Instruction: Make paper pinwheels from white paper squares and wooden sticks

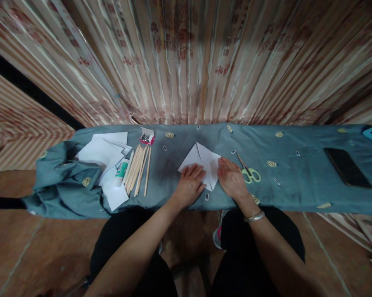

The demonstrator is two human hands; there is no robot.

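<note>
A square sheet of white paper (pixel 203 159) lies turned cornerwise on the cloth in front of me. Thin dark slits or creases run inward from its top and bottom corners. My left hand (pixel 190 183) rests flat on its lower left part, fingers stretched out and open. Against the right corner lies my right hand (pixel 232 175), its fingers extended and close together over the edge; the corner under them is partly hidden. Just right of that hand are scissors (pixel 249 172) with pale green handles, touched by neither hand.
Left of the paper lie several wooden sticks (pixel 138 169), a glue stick (pixel 121 171), loose white sheets (pixel 100 152) and a small open box (pixel 147 136) of metal bits. A dark phone (pixel 347 167) lies far right. The green cloth (pixel 291 181) is bunched at the left; a curtain (pixel 186 74) hangs behind.
</note>
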